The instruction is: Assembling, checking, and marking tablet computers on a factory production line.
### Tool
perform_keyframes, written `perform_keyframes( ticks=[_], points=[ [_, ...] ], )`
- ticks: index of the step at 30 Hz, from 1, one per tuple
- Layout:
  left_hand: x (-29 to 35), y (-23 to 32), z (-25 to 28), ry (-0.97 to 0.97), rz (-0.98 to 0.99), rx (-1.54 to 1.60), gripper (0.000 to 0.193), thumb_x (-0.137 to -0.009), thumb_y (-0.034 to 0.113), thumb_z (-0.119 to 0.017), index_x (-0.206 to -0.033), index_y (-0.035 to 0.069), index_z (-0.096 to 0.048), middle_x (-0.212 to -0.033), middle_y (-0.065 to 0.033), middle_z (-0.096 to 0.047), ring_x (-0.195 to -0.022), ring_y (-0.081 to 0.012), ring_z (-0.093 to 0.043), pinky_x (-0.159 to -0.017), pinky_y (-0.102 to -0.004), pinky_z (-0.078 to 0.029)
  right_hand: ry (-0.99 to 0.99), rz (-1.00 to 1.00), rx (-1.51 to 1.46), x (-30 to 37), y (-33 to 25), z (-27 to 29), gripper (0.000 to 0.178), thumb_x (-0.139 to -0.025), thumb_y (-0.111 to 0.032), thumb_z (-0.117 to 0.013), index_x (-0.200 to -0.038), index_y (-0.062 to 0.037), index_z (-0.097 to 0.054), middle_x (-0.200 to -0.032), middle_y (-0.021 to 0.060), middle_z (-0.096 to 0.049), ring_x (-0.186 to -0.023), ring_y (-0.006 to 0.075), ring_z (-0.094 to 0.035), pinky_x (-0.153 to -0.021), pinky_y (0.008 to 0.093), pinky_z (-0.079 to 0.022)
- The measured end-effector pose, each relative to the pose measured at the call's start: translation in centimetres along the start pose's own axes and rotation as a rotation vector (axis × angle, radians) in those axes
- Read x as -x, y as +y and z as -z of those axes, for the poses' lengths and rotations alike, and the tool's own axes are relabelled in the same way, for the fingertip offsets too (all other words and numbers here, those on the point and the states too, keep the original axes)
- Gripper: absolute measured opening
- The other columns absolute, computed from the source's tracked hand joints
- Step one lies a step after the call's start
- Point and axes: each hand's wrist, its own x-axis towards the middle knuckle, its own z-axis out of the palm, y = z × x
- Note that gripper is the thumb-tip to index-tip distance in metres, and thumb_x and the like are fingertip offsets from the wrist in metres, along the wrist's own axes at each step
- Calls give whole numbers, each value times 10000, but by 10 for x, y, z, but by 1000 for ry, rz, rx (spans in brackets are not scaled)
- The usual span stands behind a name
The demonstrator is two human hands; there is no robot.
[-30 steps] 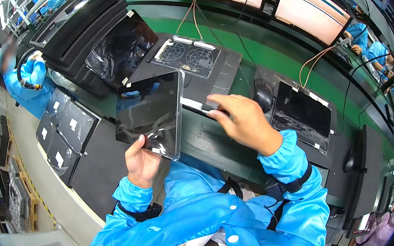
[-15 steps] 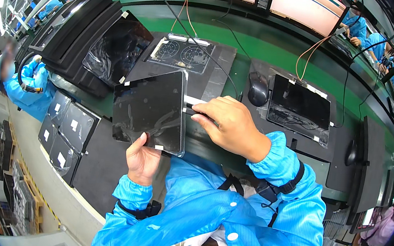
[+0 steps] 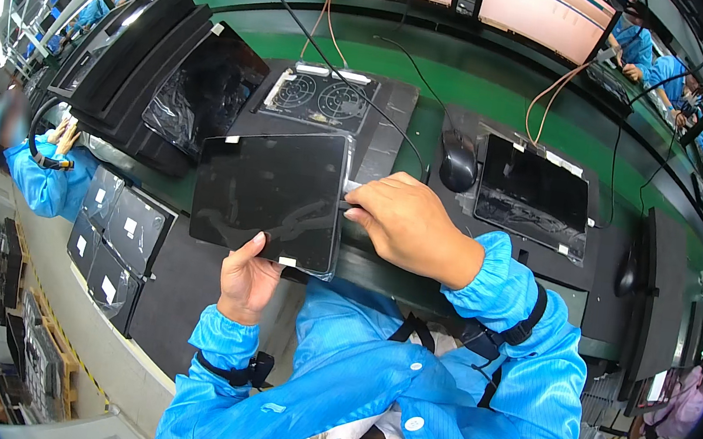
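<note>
My left hand (image 3: 248, 281) grips the lower edge of a black tablet (image 3: 267, 196), its thumb on the glass and the other fingers behind. The tablet's screen is dark, under clear film with small white tabs at its edges. My right hand (image 3: 421, 228) is closed in a pinch at the tablet's right edge, around a small dark cable plug (image 3: 345, 206). Most of the plug is hidden by the fingers, so how far it sits in the edge cannot be seen. A black cable (image 3: 367, 94) runs down from the back toward this hand.
A second dark tablet (image 3: 534, 194) lies on a black mat at right, beside a black mouse (image 3: 459, 161). Black trays (image 3: 137, 70) are stacked at left, near film-wrapped panels (image 3: 127, 223). Behind the held tablet lies a plate with two ring patterns (image 3: 318, 97). Monitors (image 3: 548, 15) stand behind.
The tablet has turned more level and shifted toward my right hand, closing the gap between its right edge and the plug. My left hand moved with it; my right hand barely moved.
</note>
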Motion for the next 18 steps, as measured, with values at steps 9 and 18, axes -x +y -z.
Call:
perform_keyframes(
  ticks=[9, 18],
  points=[
    [-143, 0, -22, -56, 212, -222, 237, -984, 132, -639, -1152, -34, -653, -1125, -157, -717, -1076, -277, -678, -1014, -417, -523, 99, -52, 386, -10, 20, -17, 463, -843, -280, -776, -1215, -27, -664, -1237, 152, -631, -1189, 349, -589, -1062, 523, -424],
    [-136, 46, -76, -35, 529, -773, 453, -1015, 374, -615, -1133, -64, -629, -1050, -196, -722, -830, -275, -735, -730, -374, -603, 77, -40, 568, -8, 68, -49, 357, -891, -189, -696, -1211, -34, -667, -1206, 128, -649, -1168, 306, -622, -823, 401, -534]
  ],
)
